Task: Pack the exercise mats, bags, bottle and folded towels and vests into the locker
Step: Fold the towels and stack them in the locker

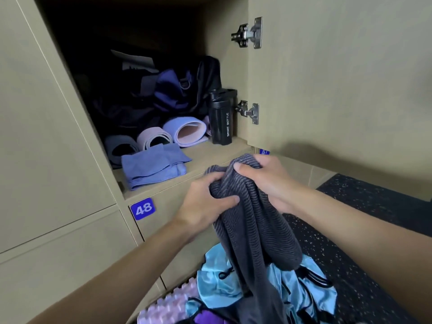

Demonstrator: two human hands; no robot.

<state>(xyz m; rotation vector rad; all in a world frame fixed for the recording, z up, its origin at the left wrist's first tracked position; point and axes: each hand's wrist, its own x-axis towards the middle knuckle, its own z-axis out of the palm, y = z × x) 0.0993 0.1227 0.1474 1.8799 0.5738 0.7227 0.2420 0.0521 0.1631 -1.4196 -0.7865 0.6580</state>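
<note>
A dark grey ribbed towel (pixel 254 230) hangs bunched in front of the open locker (pixel 210 155). My left hand (pixel 205 202) grips its left side and my right hand (pixel 264 181) grips its top. Inside the locker lie three rolled mats (pixel 184 130) side by side, a folded blue cloth (pixel 152 169) at the front, a purple and black bag (pixel 173 92) behind, and a black sport bottle (pixel 222 120) upright at the right wall.
The locker door (pixel 339 78) stands open to the right, with two metal hinges. Below, on the speckled dark floor (pixel 374 242), lie a light blue garment (pixel 217 277), a purple item and a pale knobbly roller (pixel 168 307). A closed locker numbered 48 sits underneath.
</note>
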